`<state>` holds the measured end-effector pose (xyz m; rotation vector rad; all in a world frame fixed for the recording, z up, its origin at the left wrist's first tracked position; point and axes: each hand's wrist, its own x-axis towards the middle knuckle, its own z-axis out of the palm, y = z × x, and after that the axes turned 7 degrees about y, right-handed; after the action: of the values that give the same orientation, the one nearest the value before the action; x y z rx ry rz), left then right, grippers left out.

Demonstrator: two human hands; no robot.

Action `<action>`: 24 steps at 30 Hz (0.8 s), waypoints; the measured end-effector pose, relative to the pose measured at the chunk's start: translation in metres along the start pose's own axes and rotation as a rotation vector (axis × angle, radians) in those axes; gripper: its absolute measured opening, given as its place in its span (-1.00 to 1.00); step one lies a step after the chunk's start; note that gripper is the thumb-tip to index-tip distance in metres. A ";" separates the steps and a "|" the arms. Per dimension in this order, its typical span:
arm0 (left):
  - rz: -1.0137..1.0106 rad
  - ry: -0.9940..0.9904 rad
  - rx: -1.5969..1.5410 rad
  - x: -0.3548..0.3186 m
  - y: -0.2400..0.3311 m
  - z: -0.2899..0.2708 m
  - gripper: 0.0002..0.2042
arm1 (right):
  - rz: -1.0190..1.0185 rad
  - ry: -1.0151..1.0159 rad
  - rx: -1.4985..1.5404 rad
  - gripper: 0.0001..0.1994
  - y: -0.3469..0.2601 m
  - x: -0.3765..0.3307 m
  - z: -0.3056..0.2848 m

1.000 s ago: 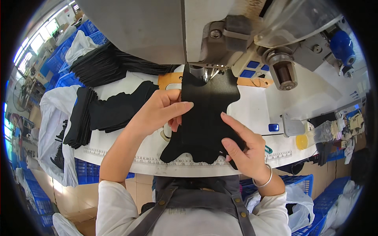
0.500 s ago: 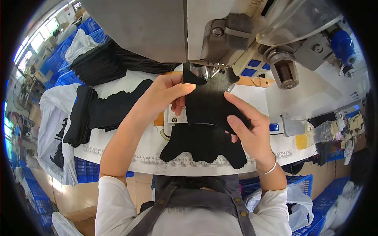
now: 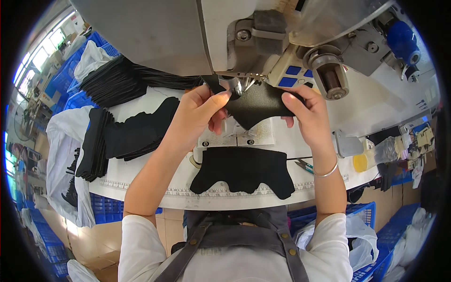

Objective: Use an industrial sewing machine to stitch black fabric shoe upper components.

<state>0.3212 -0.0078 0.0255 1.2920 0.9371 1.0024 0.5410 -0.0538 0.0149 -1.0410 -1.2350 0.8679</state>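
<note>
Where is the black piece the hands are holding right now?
In the head view, the black fabric piece is at upper centre, held between the left hand and right hand, right under the sewing machine head and above a second black piece lying on the table.

A garment or footwear sewing workshop: an industrial sewing machine (image 3: 263, 42) stands over a white worktop (image 3: 155, 188), stacks of cut black pieces (image 3: 117, 136) wait alongside, and blue plastic crates (image 3: 61, 82) crowd the floor
</note>
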 end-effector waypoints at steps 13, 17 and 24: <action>0.119 0.059 -0.069 0.009 -0.010 0.010 -0.83 | -0.031 0.042 0.225 -0.88 0.018 0.063 0.002; 0.126 0.108 -0.100 0.016 -0.013 0.012 -0.81 | -0.015 0.135 0.244 -0.87 0.022 0.070 0.004; 0.127 0.138 -0.142 0.019 -0.012 0.014 -0.80 | 0.011 0.181 0.336 -0.85 0.025 0.072 0.004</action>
<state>0.3411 0.0058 0.0148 1.1863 0.8794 1.2479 0.5476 0.0218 0.0135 -0.8346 -0.8956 0.9307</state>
